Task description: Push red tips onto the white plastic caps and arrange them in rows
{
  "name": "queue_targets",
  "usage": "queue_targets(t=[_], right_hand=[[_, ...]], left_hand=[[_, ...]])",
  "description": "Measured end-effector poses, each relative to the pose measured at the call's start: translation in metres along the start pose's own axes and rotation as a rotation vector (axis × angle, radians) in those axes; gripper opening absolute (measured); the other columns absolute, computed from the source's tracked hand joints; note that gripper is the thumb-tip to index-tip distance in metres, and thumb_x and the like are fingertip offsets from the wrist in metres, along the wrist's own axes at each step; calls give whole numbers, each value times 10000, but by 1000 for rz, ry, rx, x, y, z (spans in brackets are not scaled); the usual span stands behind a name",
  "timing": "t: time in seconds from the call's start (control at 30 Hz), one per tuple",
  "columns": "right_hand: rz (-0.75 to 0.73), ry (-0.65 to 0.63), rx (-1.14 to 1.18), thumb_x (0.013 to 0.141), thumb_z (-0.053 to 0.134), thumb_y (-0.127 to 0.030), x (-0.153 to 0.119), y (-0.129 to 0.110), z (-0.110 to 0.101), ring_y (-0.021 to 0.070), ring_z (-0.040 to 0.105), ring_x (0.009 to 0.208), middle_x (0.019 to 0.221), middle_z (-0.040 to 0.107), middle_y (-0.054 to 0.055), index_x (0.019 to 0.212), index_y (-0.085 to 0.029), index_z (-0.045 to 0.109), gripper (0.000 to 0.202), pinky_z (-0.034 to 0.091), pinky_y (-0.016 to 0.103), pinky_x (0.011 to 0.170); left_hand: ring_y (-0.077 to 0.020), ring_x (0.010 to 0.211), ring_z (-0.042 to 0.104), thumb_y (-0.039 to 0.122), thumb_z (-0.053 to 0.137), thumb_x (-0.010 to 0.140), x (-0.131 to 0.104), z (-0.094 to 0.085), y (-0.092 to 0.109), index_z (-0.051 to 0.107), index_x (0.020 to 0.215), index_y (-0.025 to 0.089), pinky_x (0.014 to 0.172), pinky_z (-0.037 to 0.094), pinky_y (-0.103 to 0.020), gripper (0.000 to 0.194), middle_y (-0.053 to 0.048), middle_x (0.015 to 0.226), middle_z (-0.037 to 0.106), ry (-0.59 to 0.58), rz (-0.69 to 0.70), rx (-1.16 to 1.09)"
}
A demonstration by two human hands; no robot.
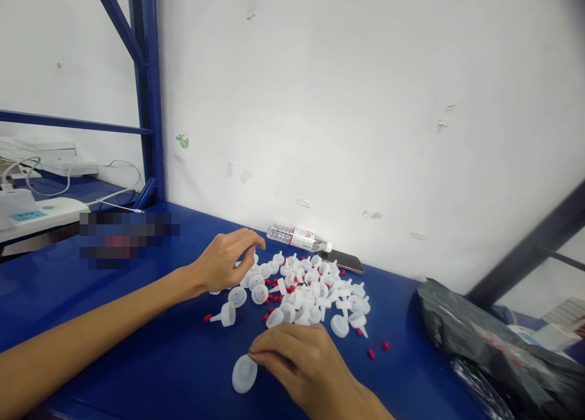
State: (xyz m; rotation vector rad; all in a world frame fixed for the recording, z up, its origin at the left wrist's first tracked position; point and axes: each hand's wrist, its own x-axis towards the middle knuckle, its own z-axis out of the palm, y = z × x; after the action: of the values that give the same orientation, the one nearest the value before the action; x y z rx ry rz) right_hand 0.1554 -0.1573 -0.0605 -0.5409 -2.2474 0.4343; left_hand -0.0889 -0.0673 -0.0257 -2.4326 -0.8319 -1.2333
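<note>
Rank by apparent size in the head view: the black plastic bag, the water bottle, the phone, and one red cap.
1. black plastic bag, though nearest the camera
2. water bottle
3. phone, partly hidden by white parts, so close to the bottle
4. red cap

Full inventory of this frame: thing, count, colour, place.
caps: dozens, white, heaped mid-table
loose cap: one, white, near edge, at right fingers
plugs: many, red, scattered in and around the heap
bottle: one, clear, lying by the wall
phone: one, dark, beside the bottle
bag: one, black, table right
power strip: one, white, far left
table: blue
left hand: on the heap's left edge
right hand: fingers on the loose cap
</note>
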Motion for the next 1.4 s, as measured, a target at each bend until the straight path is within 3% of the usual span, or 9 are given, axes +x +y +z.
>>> queue_targets(t=[0.13, 0.37, 0.63, 0.83, 0.97, 1.07, 1.23, 1.3, 1.4], right_hand=[[17, 38, 80, 1045, 706, -265, 0, -3, 3, 136, 802, 792, 944, 840, -5, 1027, -229, 798, 101, 567, 174, 757], [33, -61, 61, 1052, 676, -212, -4, -2, 8, 134, 808, 857, 1009, 837, -21, 1046, -255, 791, 123, 562, 174, 782], [259, -21, -48, 967, 722, -148, 0, 0, 3, 122, 713, 666, 875, 804, -55, 969, -276, 782, 142, 463, 216, 623], [356, -35, -96, 909, 813, -225, 2, 0, 0, 128, 675, 605, 965, 831, -79, 1141, -324, 772, 255, 493, 240, 656], [381, 71, -100, 995, 721, -360, 6, -4, -14, 106, 635, 558, 984, 820, -59, 1107, -294, 758, 135, 486, 237, 632], [363, 228, -139, 1078, 546, -336, 11, -5, -30, 90, 574, 513, 828, 767, -47, 982, -246, 724, 221, 423, 225, 551], [312, 369, -189, 1084, 497, -288, 15, -3, -42, 75, 544, 488, 755, 726, -37, 870, -213, 678, 290, 364, 228, 492], [283, 380, -197, 1075, 501, -273, 14, -3, -40, 78, 545, 483, 744, 729, -31, 869, -207, 685, 284, 371, 234, 501], [258, 367, -208, 1068, 506, -268, 12, -2, -35, 93, 564, 497, 730, 728, -19, 885, -204, 699, 274, 393, 246, 531]], left_hand=[[-127, 650, 600, 56, 452, 973, 0, 0, 0, 645, 1049, 173, 621, 451, -256, 238, -12, 806, 680, -2, 7, -5], [-133, 667, 599, 58, 449, 976, -1, 1, 1, 643, 1046, 172, 633, 449, -265, 236, -15, 813, 681, -8, 3, -8], [-147, 706, 576, 59, 454, 965, -3, 2, 3, 643, 1016, 173, 669, 442, -286, 227, -21, 826, 662, -33, 7, -49], [-161, 711, 519, 81, 453, 960, -3, 1, 9, 633, 940, 176, 632, 372, -306, 204, -28, 807, 618, -97, -24, -136], [-141, 663, 498, 143, 509, 932, 1, -5, 16, 620, 859, 184, 627, 388, -297, 139, -4, 749, 600, -262, -52, -283], [-101, 563, 485, 200, 564, 950, 5, -10, 25, 630, 791, 190, 570, 425, -240, 173, 35, 654, 597, -450, -76, -423], [-91, 560, 565, 378, 765, 919, 11, -16, 41, 809, 985, 209, 497, 426, -189, 187, 21, 720, 730, -812, -271, -652], [-104, 601, 596, 351, 800, 884, 11, -17, 47, 842, 984, 226, 529, 442, -204, 165, 0, 777, 771, -875, -329, -688], [-114, 612, 612, 267, 771, 888, 11, -18, 51, 857, 898, 246, 555, 456, -220, 89, -3, 784, 792, -877, -320, -683]])
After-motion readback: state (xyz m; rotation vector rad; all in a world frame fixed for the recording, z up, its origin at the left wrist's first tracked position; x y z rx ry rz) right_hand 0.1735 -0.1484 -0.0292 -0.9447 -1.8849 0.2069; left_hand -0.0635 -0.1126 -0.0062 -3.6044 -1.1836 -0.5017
